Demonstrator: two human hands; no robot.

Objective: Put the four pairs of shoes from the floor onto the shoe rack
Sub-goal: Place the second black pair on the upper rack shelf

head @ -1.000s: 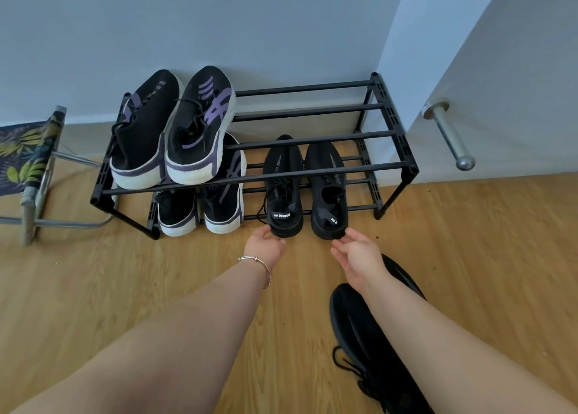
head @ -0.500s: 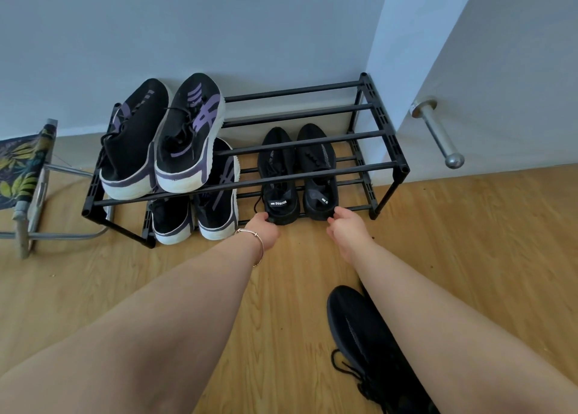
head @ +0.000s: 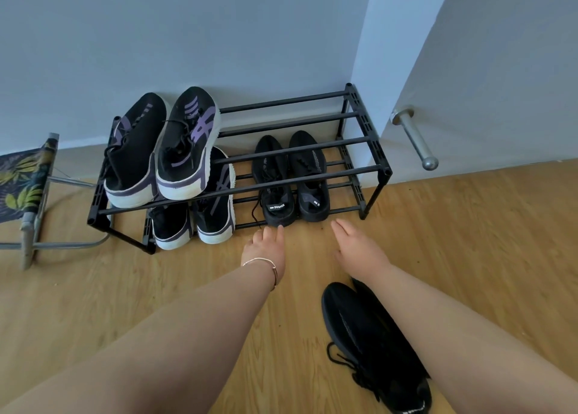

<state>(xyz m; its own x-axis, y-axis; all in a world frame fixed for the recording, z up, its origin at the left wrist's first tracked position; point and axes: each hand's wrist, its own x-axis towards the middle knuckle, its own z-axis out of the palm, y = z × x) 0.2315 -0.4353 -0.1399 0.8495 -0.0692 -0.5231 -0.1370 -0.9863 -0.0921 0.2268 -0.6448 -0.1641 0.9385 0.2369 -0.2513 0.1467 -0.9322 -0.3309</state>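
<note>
Head view: left hand (head: 266, 251) and right hand (head: 359, 251) hover empty, fingers loosely spread, just short of the all-black pair (head: 291, 179) on the lower tier of the shoe rack (head: 380, 160); the left fingertips look to be at one heel. Three pairs look shelved (purple-striped pairs up top (head: 159, 148) and below (head: 194, 213)). The last black pair (head: 372, 341) lies on the wooden floor (head: 484, 257) under the right forearm. Best bet: take both heels together, lift clear of the front bar and land them on the bare right half of the top tier. Open floor on the right; door handle (head: 416, 138) juts nearby.
</note>
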